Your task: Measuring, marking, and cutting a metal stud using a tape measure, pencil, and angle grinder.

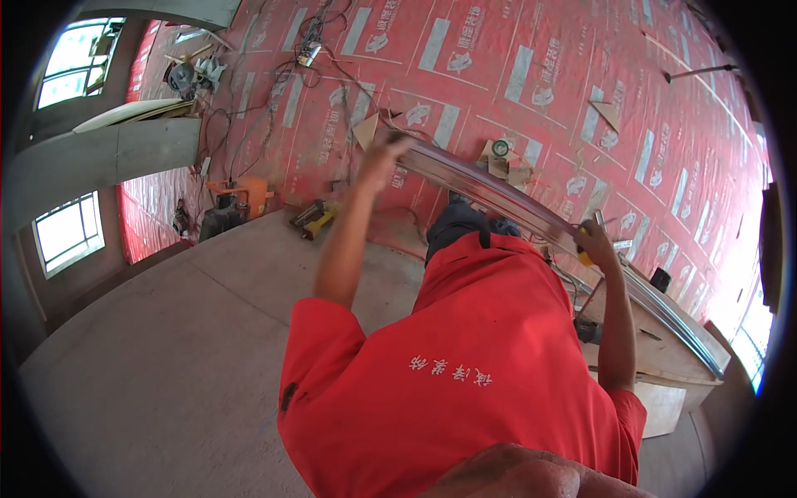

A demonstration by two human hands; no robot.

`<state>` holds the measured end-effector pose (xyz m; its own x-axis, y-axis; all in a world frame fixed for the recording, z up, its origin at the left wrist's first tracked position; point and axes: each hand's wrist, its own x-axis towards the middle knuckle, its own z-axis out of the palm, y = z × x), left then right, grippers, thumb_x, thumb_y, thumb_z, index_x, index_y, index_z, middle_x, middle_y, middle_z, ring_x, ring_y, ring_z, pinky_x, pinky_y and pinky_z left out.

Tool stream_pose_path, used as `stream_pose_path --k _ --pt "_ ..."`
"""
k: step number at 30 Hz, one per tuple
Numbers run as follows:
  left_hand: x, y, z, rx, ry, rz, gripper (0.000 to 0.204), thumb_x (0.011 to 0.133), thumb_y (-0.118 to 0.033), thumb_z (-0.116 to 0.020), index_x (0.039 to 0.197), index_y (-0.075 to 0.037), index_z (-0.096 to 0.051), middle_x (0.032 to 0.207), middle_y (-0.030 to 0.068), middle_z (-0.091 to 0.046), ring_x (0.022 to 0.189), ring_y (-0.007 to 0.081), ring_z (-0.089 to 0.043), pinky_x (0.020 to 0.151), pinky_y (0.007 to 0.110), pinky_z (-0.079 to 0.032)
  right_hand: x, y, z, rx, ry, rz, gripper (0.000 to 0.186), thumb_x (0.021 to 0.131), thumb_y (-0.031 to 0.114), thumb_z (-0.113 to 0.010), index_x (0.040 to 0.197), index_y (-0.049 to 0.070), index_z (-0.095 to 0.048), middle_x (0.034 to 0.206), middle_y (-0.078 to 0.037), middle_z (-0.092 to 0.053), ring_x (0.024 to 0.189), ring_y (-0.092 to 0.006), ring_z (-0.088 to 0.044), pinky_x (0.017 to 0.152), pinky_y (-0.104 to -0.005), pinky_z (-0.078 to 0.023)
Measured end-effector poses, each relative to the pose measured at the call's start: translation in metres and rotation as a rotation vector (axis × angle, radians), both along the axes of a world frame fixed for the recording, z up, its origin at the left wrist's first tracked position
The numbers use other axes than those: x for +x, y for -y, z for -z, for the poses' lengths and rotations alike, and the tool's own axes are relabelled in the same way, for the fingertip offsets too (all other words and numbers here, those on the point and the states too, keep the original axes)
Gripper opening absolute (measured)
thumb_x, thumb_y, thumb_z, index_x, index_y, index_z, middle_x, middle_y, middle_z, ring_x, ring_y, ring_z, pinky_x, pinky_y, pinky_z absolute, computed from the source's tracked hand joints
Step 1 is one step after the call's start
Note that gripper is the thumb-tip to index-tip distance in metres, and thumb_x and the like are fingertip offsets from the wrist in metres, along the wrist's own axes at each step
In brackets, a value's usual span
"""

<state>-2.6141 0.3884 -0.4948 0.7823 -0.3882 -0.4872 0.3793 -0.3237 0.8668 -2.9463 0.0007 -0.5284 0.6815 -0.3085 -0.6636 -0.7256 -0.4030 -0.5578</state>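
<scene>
A long brownish, glossy channel-like strip point(490, 184) slants across in front of my body. My left hand point(386, 162), smeared a little by motion, is closed on its far left end. At the near right end, the fingers of my right hand point(594, 242) close round the strip. Against that right palm sits a small yellow object point(586, 257), mostly covered, so its kind is unclear. A thin metal piece point(599, 219) sticks up just beyond the right hand. Below the strip show my dark trousers and red shirt.
Red printed sheeting point(490, 83) covers the floor, with cables point(274, 100), cardboard pieces point(519, 172) and a green tape roll point(500, 148) on it. A yellow-and-black power tool point(315, 219) lies left. Silvery strips point(672, 311) rest on a wooden board point(635, 336) at right.
</scene>
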Motion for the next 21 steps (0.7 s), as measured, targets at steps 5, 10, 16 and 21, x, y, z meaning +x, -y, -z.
stream_pose_path --k 5,10,16,21 --pt "0.044 -0.095 0.098 0.264 0.080 -0.056 0.029 0.086 -0.025 -0.062 0.096 0.001 -0.068 0.085 0.0080 -0.069 0.077 0.0169 -0.064 0.067 0.032 -0.048 -0.029 0.017 -0.035 -0.222 -0.121 0.042 0.042 0.079 0.043 -0.074 0.076 0.003 -0.062 0.062 -0.008 -0.058 0.058 -0.0153 -0.057 0.055 -0.0348 -0.045" --pt "0.028 -0.060 0.108 0.551 0.261 0.125 0.035 0.088 -0.029 -0.060 0.106 0.000 -0.067 0.099 0.0199 -0.069 0.092 0.0347 -0.065 0.079 0.042 -0.049 -0.035 0.009 -0.033 -0.373 -0.137 0.087 0.046 0.075 0.050 -0.073 0.080 0.004 -0.065 0.064 -0.013 -0.064 0.064 -0.0259 -0.066 0.061 -0.0394 -0.048" --pt "0.018 -0.044 0.083 0.735 0.586 0.274 0.033 0.090 -0.032 -0.059 0.101 -0.002 -0.067 0.098 0.0201 -0.067 0.094 0.0383 -0.063 0.080 0.045 -0.049 -0.050 0.002 -0.011 -0.461 -0.085 0.072 0.047 0.076 0.052 -0.071 0.081 0.005 -0.063 0.066 -0.013 -0.065 0.068 -0.0311 -0.065 0.066 -0.0431 -0.048" --pt "0.006 -0.046 0.092 0.785 0.719 0.211 0.030 0.090 -0.030 -0.059 0.098 -0.001 -0.067 0.097 0.0206 -0.066 0.091 0.0390 -0.062 0.080 0.046 -0.049 -0.045 0.000 -0.012 -0.381 -0.148 0.113 0.049 0.076 0.051 -0.070 0.081 0.003 -0.062 0.076 -0.016 -0.066 0.076 -0.0342 -0.065 0.069 -0.0438 -0.048"
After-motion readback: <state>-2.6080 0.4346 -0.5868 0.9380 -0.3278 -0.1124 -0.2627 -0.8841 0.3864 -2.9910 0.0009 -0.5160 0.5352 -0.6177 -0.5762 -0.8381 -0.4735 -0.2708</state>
